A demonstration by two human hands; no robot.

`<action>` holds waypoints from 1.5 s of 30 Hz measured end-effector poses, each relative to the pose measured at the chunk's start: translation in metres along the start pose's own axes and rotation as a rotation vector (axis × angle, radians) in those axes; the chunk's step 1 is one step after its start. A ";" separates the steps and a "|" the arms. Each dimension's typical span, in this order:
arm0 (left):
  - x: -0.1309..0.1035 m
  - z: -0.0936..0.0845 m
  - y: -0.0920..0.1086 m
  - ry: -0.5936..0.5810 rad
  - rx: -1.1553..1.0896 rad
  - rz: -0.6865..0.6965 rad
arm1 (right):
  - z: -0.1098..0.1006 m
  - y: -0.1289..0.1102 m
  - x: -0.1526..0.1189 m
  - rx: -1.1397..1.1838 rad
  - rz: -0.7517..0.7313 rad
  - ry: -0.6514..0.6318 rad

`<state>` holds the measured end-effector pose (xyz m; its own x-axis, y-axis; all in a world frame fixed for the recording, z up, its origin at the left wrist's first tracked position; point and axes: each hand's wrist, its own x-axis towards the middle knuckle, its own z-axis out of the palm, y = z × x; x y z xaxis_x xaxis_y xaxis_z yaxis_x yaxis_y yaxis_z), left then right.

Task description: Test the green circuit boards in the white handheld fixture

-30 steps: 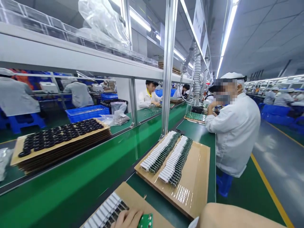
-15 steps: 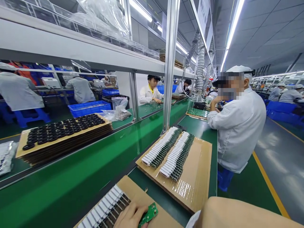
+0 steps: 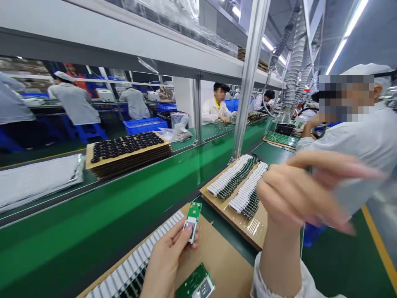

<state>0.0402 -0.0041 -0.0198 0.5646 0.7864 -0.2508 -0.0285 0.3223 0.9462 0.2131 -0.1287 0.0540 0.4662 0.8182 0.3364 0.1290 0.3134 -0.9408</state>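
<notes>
My left hand (image 3: pixel 169 252) pinches a small green circuit board (image 3: pixel 194 210), held tilted upright with a silver-white part under the thumb. Below it, a second green board with a screen-like part (image 3: pixel 196 282) lies over the near cardboard sheet (image 3: pixel 228 252). A slanting row of white-topped boards (image 3: pixel 141 256) stands close-packed along that sheet's left side, partly hidden by my left hand. My right hand (image 3: pixel 297 190) is raised at the right, blurred by motion. Its fingers stretch apart to the right, and no object shows in them.
A farther cardboard sheet (image 3: pixel 256 231) carries two rows of white-topped boards (image 3: pixel 231 176). Stacked cardboard with black round parts (image 3: pixel 127 147) stands across the green channel (image 3: pixel 102 211). A metal post (image 3: pixel 249 78) rises behind the boards. A co-worker (image 3: pixel 369 136) sits close at right.
The view has swung left. My left hand has risen from beside the row, with a board now upright in it. My right hand has come up into view; the second loose board now shows.
</notes>
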 end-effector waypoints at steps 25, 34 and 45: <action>-0.013 -0.003 0.018 0.260 0.116 0.219 | 0.034 0.013 0.051 -0.830 0.140 -0.596; -0.012 -0.010 0.013 0.323 0.032 0.256 | 0.039 0.013 0.050 -0.826 0.080 -0.638; -0.016 -0.013 0.019 0.429 -0.058 0.250 | 0.054 0.005 0.039 -0.878 -0.063 -0.744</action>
<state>0.0201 -0.0035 -0.0008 0.1448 0.9853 -0.0905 -0.1727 0.1152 0.9782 0.1844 -0.0691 0.0649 -0.1568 0.9864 0.0498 0.8344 0.1592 -0.5277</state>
